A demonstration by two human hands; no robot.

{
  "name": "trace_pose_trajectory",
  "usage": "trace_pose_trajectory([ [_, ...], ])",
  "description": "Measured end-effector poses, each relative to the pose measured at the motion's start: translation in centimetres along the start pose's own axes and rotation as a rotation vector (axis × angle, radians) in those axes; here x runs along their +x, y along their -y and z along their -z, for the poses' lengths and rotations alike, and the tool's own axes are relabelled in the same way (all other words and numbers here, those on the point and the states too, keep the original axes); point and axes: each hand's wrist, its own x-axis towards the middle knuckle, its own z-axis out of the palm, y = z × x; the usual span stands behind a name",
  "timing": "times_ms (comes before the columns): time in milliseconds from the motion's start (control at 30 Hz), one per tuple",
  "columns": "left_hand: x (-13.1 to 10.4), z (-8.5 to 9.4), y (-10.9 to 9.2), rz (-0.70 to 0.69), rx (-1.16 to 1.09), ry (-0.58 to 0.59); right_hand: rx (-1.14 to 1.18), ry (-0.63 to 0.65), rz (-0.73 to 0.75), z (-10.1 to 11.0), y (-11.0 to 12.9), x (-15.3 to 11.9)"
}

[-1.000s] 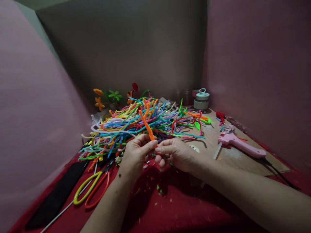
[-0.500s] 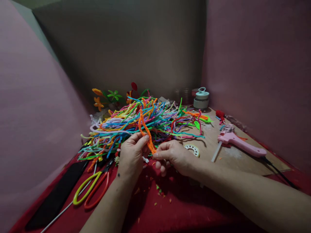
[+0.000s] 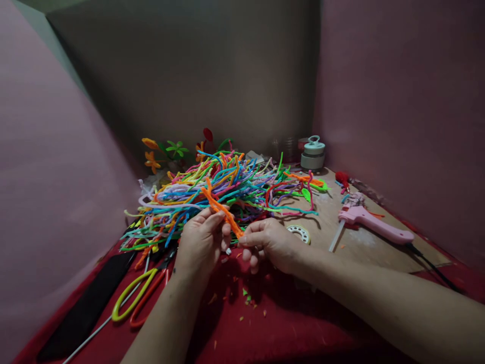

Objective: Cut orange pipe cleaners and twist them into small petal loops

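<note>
Between my two hands, an orange pipe cleaner piece point(image 3: 223, 209), its strands doubled side by side, slants from upper left to lower right. My left hand point(image 3: 200, 237) pinches it near the middle with thumb and fingers. At its lower right end, my right hand point(image 3: 267, 241) grips the tip between thumb and index finger, the other fingers curled below. Just behind lies a big heap of colourful pipe cleaners point(image 3: 189, 194). Scissors point(image 3: 134, 293) with one yellow and one red handle loop lie left of my left forearm, which covers part of them.
On a brown board point(image 3: 322, 230) at right rest a pink glue gun point(image 3: 375, 222) with a black cord and a roll of tape point(image 3: 298, 234). A pale green lidded container point(image 3: 313, 152) and pipe cleaner flowers point(image 3: 152, 161) stand behind. Scraps dot the red cloth point(image 3: 265, 333).
The orange piece has tilted to the left, and its two strands lie closer together. My left hand has shifted slightly left; my right hand keeps its pinch at the lower end.
</note>
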Motion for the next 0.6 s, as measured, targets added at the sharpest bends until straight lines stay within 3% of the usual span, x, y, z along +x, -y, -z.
trace_pose_trajectory([
  [333,0.36,0.05,-0.42,-0.248,-0.064,-0.139,-0.007,0.023,-0.011,-0.21,-0.17,-0.09],
  [600,0.37,0.08,-0.77,-0.237,-0.152,-0.111,-0.008,0.047,-0.012,-0.22,-0.25,-0.15],
])
